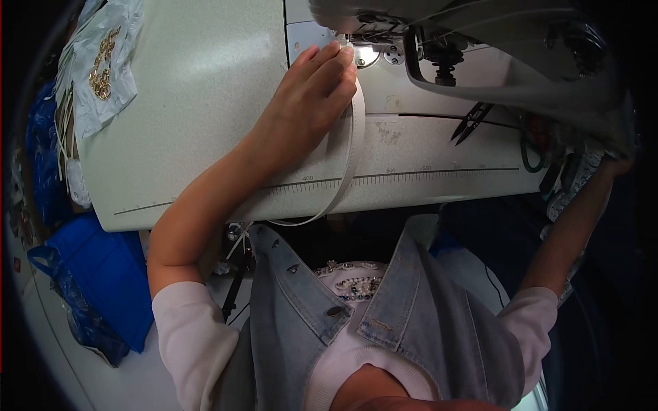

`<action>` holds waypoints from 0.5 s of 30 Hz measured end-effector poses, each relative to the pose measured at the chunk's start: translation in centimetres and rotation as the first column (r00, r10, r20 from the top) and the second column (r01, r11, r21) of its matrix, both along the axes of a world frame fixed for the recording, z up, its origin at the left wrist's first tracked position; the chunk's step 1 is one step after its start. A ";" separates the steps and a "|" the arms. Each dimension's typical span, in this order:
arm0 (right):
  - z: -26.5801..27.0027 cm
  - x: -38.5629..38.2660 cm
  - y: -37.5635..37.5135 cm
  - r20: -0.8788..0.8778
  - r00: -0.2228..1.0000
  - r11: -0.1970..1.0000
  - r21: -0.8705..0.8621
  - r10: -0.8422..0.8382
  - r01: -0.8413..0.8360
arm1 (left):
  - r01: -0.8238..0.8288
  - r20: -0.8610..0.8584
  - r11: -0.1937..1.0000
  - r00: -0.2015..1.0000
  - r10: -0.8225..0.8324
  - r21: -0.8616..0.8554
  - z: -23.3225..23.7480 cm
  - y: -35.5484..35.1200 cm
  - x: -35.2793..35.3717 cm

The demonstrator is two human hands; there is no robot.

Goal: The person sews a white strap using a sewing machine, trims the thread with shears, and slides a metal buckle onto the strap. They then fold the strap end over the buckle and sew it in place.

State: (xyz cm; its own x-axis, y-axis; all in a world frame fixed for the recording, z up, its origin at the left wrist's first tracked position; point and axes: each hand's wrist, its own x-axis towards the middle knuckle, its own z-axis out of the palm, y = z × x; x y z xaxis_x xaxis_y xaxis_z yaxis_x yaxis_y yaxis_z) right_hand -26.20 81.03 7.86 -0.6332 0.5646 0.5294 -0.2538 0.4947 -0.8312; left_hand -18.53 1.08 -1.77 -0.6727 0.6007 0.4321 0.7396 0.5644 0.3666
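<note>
My left hand (319, 89) lies on the sewing machine bed, just left of the needle area. Its fingers are pressed together on a narrow white strap (358, 130) at the presser foot. From there the strap curves down over the table's front edge and hangs below it. The sewing machine head (507, 51) covers the upper right, and a small light shines by the needle. My right hand (617, 166) is at the right end of the machine, in shadow; its fingers are hidden.
Black thread snips (471, 123) lie right of the strap. At the left edge of the table (192, 89), gold-coloured metal pieces (104, 65) rest on a white plastic bag (127, 41). A blue bag (103, 281) stands lower left. A printed ruler scale (425, 170) runs along the front edge.
</note>
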 end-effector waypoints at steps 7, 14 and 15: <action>-0.7 2.2 -14.0 -0.094 0.996 0.991 -0.135 -0.005 -0.008 | 0.007 0.007 1.000 1.000 -0.007 -0.014 0.1 -0.1 0.1; -2.2 4.2 -20.9 -0.092 0.989 0.921 -0.382 -0.118 0.074 | 0.009 0.059 1.000 0.998 -0.008 -0.012 0.3 -0.3 0.2; -1.9 4.3 -18.9 -0.105 0.988 0.921 -0.384 -0.115 0.067 | 0.003 0.062 1.000 0.998 -0.002 -0.013 0.3 -0.3 0.1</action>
